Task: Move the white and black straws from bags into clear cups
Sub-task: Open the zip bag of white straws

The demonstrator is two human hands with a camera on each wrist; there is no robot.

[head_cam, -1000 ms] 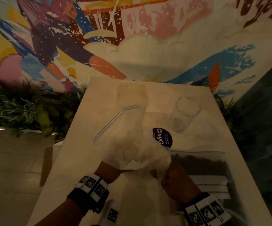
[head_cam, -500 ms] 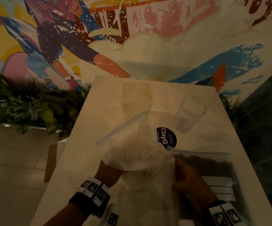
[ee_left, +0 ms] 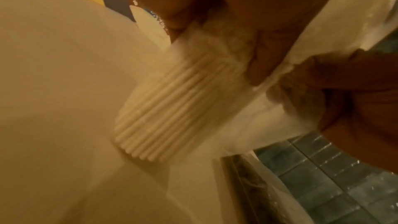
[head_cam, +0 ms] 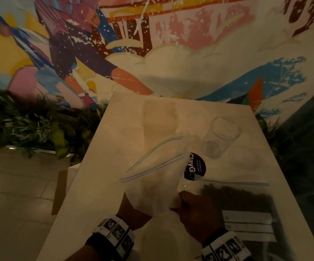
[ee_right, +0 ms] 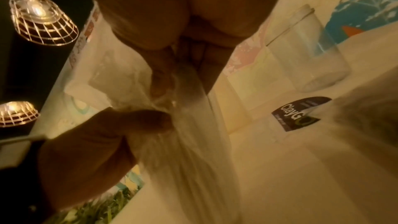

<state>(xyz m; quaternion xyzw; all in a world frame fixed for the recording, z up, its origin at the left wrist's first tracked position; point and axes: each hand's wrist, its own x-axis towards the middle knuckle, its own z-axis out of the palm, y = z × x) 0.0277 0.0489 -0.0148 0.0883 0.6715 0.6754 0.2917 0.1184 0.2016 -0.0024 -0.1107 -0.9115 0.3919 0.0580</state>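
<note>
Both hands hold a clear zip bag [head_cam: 153, 176] upright over the near middle of the table, its blue zip mouth gaping at the top. My left hand [head_cam: 131, 210] grips its lower left and clasps the bundle of white straws [ee_left: 172, 108] through the plastic. My right hand [head_cam: 197, 211] pinches the bag's right side [ee_right: 183, 101]. A second zip bag with black straws [head_cam: 237, 199] lies flat to the right. One clear cup [head_cam: 223, 137] stands at the back right, and a fainter clear cup [head_cam: 159, 117] at the back centre.
A round dark ClayGo sticker [head_cam: 194, 166] lies on the white table [head_cam: 99, 185] between the bags and the right cup. Plants [head_cam: 29, 127] line the floor on the left, below a painted wall. The black-straw bag reaches close to the table's right edge.
The crumpled bag has been pulled up and stretched out, and its zip mouth now stands apart. My right hand has shifted from the bag's middle to its right side.
</note>
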